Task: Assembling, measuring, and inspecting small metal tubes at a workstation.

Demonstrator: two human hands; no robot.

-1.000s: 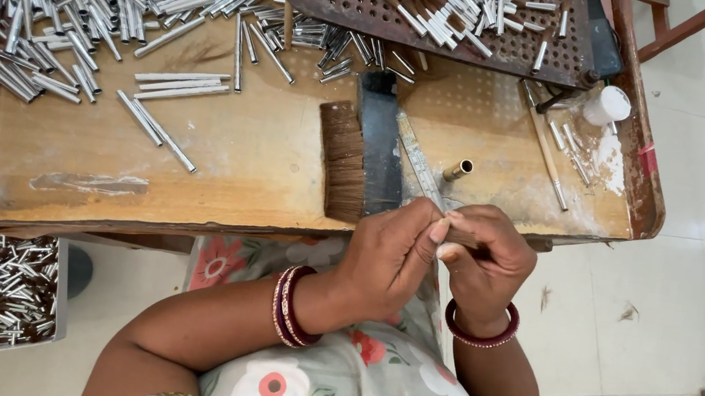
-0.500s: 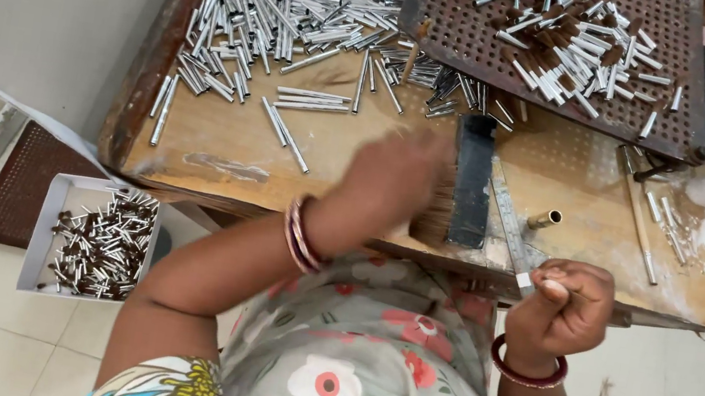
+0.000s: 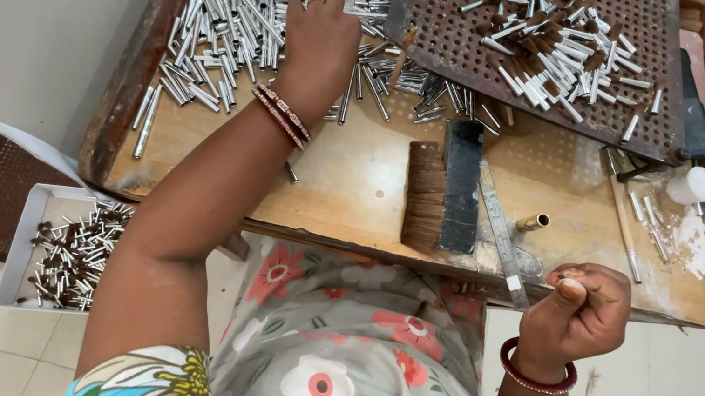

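Left hand (image 3: 319, 42) rests fingers-down on metal tubes (image 3: 221, 17); at four o'clock, brush (image 3: 444, 184); right hand (image 3: 578, 311) pinches a small tuft.

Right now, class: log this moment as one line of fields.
left hand: reaching onto metal tubes | right hand: fist closed, contents hidden | brush: flat on tray
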